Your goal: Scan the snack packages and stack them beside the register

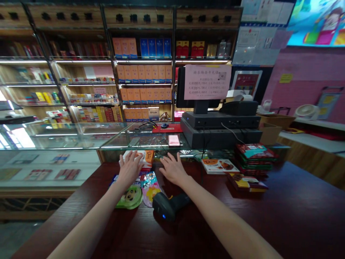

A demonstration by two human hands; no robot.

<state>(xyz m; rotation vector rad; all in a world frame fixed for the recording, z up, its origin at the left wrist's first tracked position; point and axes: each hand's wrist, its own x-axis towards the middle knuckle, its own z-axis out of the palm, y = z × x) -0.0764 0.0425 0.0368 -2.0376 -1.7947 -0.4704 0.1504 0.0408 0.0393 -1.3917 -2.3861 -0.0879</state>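
Observation:
My left hand [130, 166] is spread over the near side of a stack of orange and white Dove chocolate boxes [147, 158]; whether it touches them I cannot tell. Below its wrist lie a green snack pack with a panda face [132, 196] and a pink and blue pouch with a yellow flower [150, 187]. My right hand [173, 169], fingers apart and holding nothing visible, is over the counter just right of those boxes. Closer to me, a black barcode scanner [165, 207] with a blue light lies on the wood, its handle end partly behind my right forearm.
Right of my hands are another Dove box [219, 166], a yellow and brown packet pile [248, 182] and a taller stack of red and green packs [254, 156]. A cash register [221, 126] with a screen stands behind on the glass case [134, 138]. Stocked shelves [145, 95] line the wall.

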